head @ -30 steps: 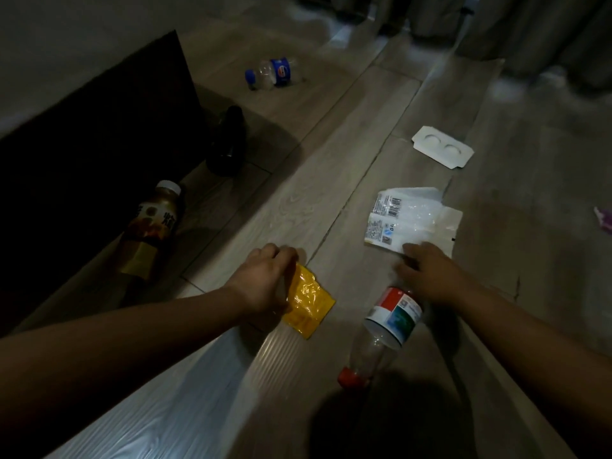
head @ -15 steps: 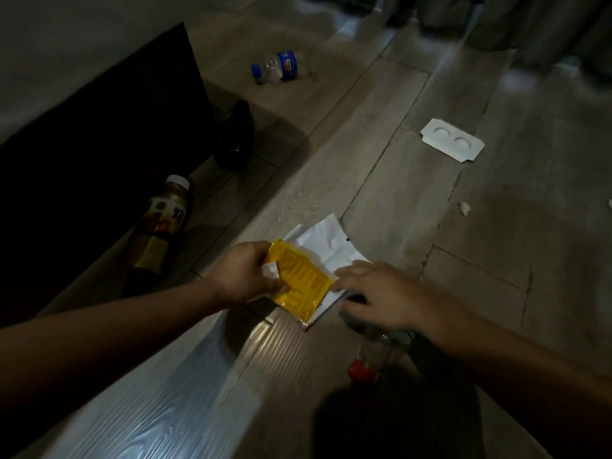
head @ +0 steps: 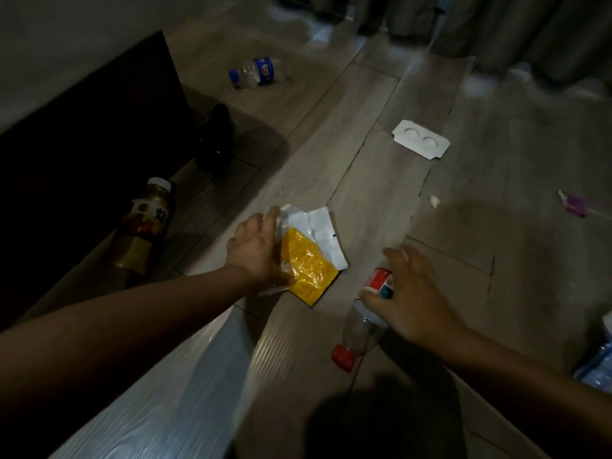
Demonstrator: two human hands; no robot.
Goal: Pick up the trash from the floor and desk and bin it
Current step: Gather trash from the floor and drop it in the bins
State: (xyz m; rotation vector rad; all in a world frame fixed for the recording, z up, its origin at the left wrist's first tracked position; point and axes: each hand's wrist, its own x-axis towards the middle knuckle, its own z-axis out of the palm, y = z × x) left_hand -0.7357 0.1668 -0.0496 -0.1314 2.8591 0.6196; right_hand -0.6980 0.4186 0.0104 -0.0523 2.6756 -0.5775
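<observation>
Dim room, grey plank floor [head: 331, 127] with junk everywhere, curtains [head: 530, 28] at the back. Left grip [head: 256, 250] pinches a yellow packet [head: 308, 266] and a white wrapper [head: 323, 226] together. Right grip [head: 414, 296] is spread, fingers loose, over a red-capped bottle [head: 359, 326] lying on the planks.

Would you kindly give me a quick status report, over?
Left hand pinching yellow packet with white wrapper. Right hand spread over red-capped bottle, not gripping yet. Nothing blocking.

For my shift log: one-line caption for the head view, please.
Left hand grips a yellow packet and white wrapper; right hand touches a red-capped bottle on the floor.
</observation>
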